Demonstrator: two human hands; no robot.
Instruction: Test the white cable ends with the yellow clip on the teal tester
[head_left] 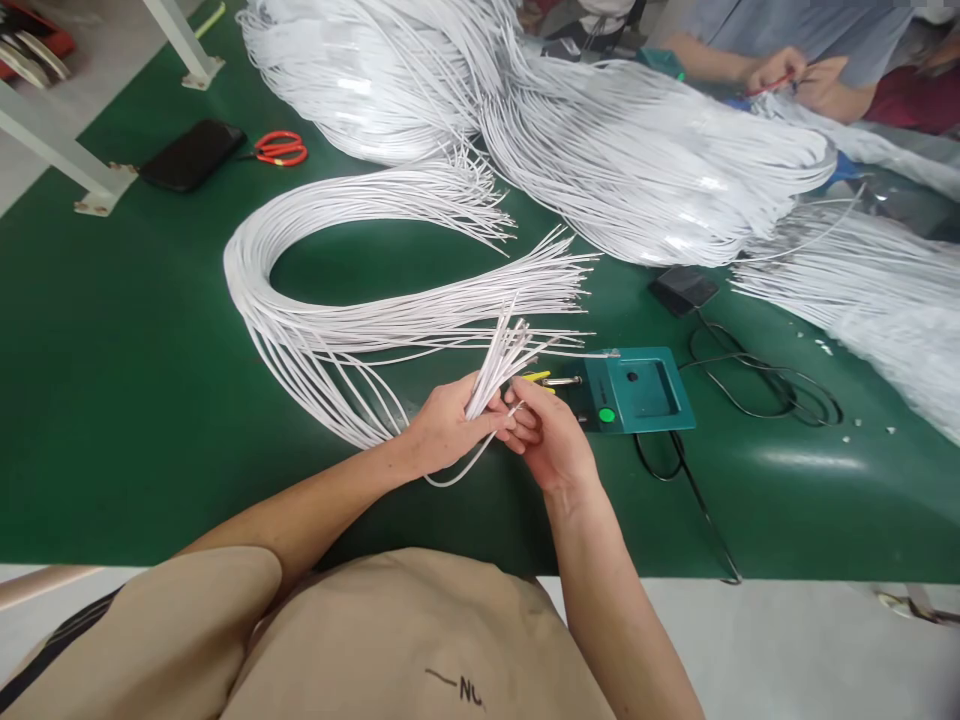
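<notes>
My left hand [448, 425] is closed around a small bunch of white cables [501, 365], whose ends fan upward out of the fist. Close beside it, my right hand [551, 425] pinches the end of a single white cable [480, 452] that loops below the left hand. Behind both hands lies a larger curved bundle of white cables [251, 262], its loose ends pointing right. Just right of my right hand are a teal device [679, 400] with a green button and, partly hidden by the fingers, a yellow-handled tool [538, 377].
Large heaps of white cable [637, 150] cover the back of the green table [112, 400]. Red-handled scissors [281, 148] and a black phone [193, 155] lie at the left. A black adapter [682, 290] with its cord sits at the right. Another person's hands [799, 80] work across the table.
</notes>
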